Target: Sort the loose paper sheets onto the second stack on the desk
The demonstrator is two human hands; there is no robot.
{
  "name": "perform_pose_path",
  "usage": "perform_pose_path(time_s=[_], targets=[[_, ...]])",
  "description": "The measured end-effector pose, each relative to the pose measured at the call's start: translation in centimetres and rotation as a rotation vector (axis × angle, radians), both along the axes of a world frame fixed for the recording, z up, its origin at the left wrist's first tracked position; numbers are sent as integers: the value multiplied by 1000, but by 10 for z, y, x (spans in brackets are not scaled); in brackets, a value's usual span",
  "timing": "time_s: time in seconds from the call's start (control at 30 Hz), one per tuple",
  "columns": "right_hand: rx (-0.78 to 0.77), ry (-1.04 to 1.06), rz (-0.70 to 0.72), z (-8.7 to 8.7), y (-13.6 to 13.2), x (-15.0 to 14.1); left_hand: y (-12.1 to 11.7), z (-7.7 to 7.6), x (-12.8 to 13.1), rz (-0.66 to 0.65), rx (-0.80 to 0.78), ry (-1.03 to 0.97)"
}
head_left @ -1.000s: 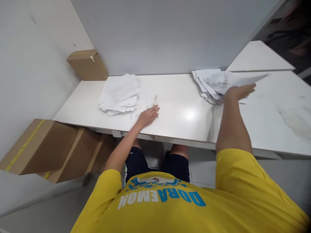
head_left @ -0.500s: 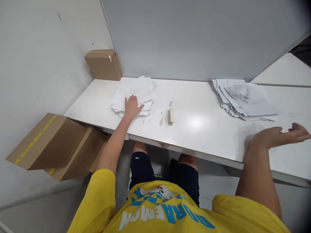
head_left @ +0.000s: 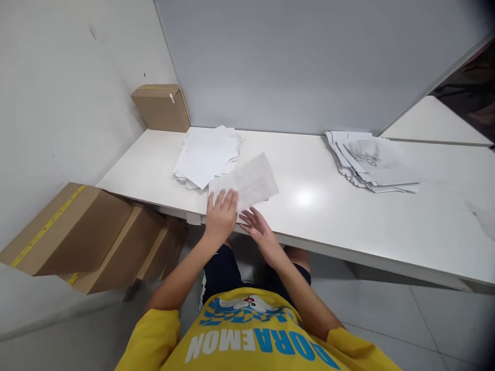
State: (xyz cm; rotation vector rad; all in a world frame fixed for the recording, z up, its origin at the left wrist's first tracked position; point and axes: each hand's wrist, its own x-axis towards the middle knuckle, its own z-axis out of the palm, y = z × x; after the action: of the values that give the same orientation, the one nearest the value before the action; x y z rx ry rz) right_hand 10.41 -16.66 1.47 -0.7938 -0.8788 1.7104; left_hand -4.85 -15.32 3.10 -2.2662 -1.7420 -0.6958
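A thin sheet of paper (head_left: 253, 180), blurred and faintly marked, lies tilted near the table's front edge. My left hand (head_left: 221, 216) has its fingers over the sheet's lower left part and grips it there; the thumb is mostly hidden. Just right of it, my right hand (head_left: 263, 237) is open, fingers spread close to the sheet's lower edge. Whether they touch it I cannot tell. Behind the left hand rests an uneven stack of white papers (head_left: 207, 154), a blank sheet on top. The small beige stapler seen earlier is not visible; the sheet covers that area.
A second paper pile with a dark scribble (head_left: 371, 162) lies on the white table (head_left: 309, 226) at right. Something pale and blurred (head_left: 483, 219) is at the right edge. A cardboard box (head_left: 162, 111) stands in the back corner; more boxes (head_left: 77, 232) are at lower left.
My right hand has come from the far right to beside my left. My left hand has moved off the stack toward me, with a sheet now under its fingers. The stapler has gone from sight.
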Motion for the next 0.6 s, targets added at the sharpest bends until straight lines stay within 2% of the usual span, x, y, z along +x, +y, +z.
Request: perform_pose_path(time_s=[0.03, 0.1, 0.13, 0.2, 0.23, 0.3, 0.37, 0.43, 0.53, 0.6], targets=[[-27, 50, -37, 1, -5, -10, -12, -3, 9, -42, -11, 6], [-86, 83, -199, -1, -9, -18, -25, -2, 16, -174, -78, 22], [-115, 74, -304, -3, -8, -17, -24, 2, 13, -260, -128, 31], [-139, 42, -490, -8, -3, -6, -8, 15, -9, -415, -230, 41], [-130, 25, -563, -10, -1, 3, 7, 22, -26, -415, -272, 30], [-87, 3, -680, -13, 2, 24, 45, 31, -66, -252, -278, 17], [-45, -8, -758, -15, 2, 43, 82, 32, -102, -87, -337, 96], [-32, -16, -808, -17, 0, 59, 108, 29, -125, -24, -446, 170], [-51, -34, -852, -23, -7, 76, 122, 28, -139, -34, -516, 194], [-68, -46, -876, -28, -13, 83, 124, 33, -143, -48, -537, 101]])
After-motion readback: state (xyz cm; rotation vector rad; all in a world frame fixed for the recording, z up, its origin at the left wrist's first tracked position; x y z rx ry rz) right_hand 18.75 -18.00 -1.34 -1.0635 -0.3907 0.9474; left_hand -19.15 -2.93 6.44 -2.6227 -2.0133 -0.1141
